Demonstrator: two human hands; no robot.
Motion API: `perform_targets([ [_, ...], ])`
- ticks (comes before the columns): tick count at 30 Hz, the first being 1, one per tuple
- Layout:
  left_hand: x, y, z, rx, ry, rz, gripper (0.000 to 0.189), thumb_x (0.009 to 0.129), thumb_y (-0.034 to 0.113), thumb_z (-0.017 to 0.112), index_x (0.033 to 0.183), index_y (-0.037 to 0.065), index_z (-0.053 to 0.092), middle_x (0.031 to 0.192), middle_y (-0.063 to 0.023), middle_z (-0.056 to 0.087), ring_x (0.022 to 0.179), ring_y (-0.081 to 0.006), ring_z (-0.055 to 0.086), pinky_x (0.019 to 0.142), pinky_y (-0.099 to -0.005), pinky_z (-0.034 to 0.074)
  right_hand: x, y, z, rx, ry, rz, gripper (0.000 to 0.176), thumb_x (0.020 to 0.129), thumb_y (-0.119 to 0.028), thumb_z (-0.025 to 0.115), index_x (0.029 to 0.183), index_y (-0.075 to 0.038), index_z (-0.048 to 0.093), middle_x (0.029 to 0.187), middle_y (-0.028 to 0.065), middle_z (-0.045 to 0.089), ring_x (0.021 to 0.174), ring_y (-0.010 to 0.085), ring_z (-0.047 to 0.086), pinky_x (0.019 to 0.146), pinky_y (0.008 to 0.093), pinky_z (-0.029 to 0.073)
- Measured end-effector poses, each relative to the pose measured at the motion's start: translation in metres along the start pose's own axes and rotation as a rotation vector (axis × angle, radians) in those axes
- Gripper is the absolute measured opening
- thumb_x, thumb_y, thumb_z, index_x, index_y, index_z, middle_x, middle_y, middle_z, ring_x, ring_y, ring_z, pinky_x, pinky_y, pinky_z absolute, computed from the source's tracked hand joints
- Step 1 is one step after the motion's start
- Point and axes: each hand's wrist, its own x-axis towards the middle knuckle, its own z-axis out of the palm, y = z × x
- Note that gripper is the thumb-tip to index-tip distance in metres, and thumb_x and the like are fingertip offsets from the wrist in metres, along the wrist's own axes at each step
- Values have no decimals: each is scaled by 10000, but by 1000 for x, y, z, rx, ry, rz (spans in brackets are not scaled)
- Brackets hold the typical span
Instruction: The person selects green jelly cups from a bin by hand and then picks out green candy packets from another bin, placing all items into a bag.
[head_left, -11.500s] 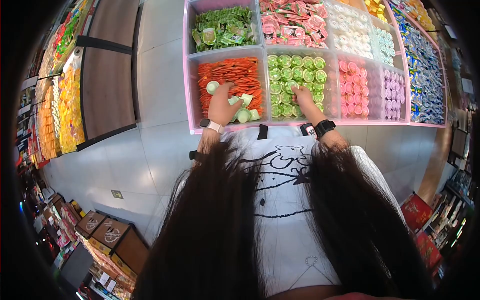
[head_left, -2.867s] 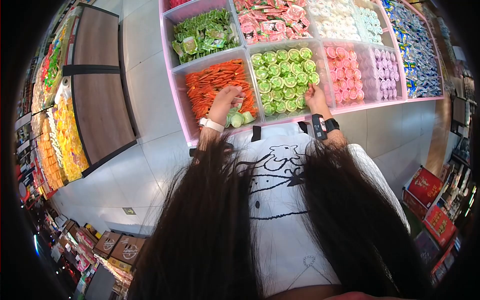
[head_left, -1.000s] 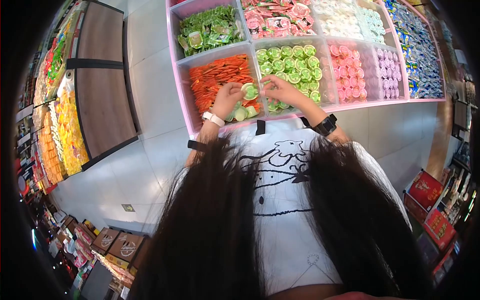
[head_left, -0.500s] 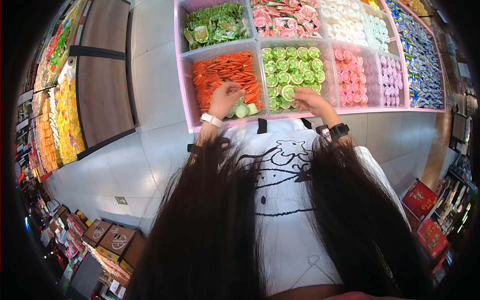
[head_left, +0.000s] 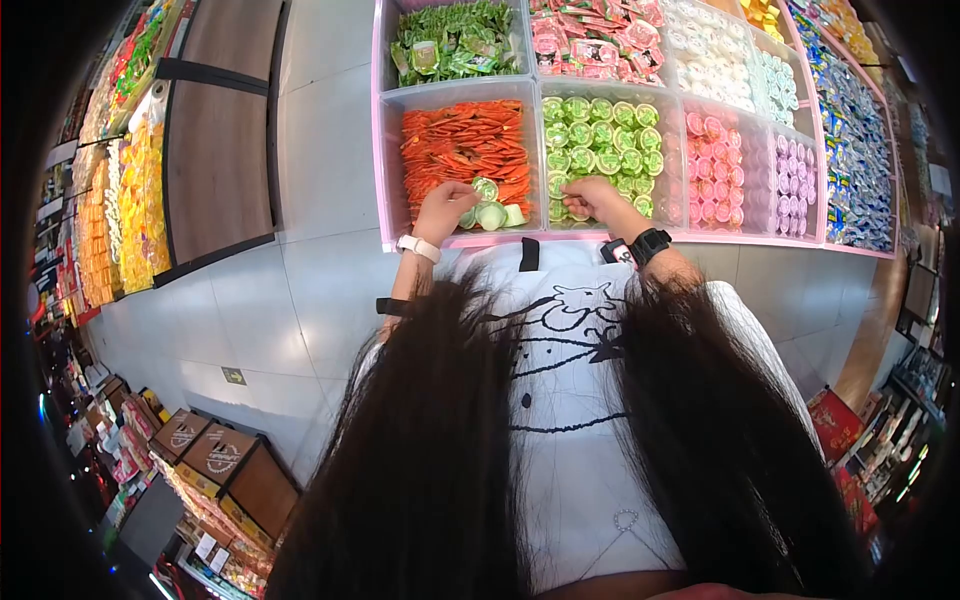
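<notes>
Over the front left compartment, my left hand (head_left: 447,208) is curled, its fingertips against a small green-lidded jelly cup (head_left: 485,188). Just below that cup, several pale green cups (head_left: 490,215) lie on a heap of orange-red packets (head_left: 465,140). My right hand (head_left: 600,200) reaches into the neighbouring compartment of green jelly cups (head_left: 605,160). Its fingers are pinched together beside a cup at that compartment's left side; what they hold, if anything, is hidden.
The pink-edged bin (head_left: 383,180) has clear dividers. Other compartments hold green packets (head_left: 460,45), pink packets (head_left: 600,40), pink cups (head_left: 715,170) and purple cups (head_left: 795,170). A wood-panelled display (head_left: 215,170) stands left, brown boxes (head_left: 225,450) lower left.
The view has shifted, so the bin appears lower and further right. A green-lidded cup now shows at my left fingertips above the pale cups. My right hand has moved left relative to the bin.
</notes>
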Motion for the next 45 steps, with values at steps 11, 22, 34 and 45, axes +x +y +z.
perform_targets([
  [11, 2, 2, 18, 685, -51, 231, 365, 573, 227, 661, 822, -22, 563, 789, -178, 569, 750, -291, 551, 674, -337, 432, -5, 0, 1, -44, 29, -35, 198, 724, -148, 618, 769, -13, 479, 673, 70, 535, 552, 134, 558, 454, 242, 487],
  [22, -9, 41, 23, 620, -48, 230, 347, 533, 149, 671, 822, 2, 546, 736, -150, 555, 704, -269, 545, 655, -313, 439, -44, -20, 4, -855, 293, -537, 322, 743, -303, 567, 807, 7, 514, 674, 85, 556, 547, 158, 557, 483, 224, 465],
  [34, -15, 70, 76, 457, -212, 818, 343, 598, 48, 633, 903, 38, 476, 870, -125, 467, 844, -295, 460, 718, -316, 393, -75, -35, 21, 67, -646, -133, 303, 776, -97, 542, 1041, -2, 429, 849, 64, 546, 729, 147, 573, 665, 282, 502],
  [45, -1, 11, 21, 1150, 102, 331, 377, 528, 179, 678, 878, 73, 586, 883, -109, 520, 838, -291, 474, 730, -383, 379, -48, -7, -27, -314, -139, -123, 388, 676, 43, 579, 1028, 63, 415, 833, 89, 495, 721, 169, 569, 645, 238, 500],
])
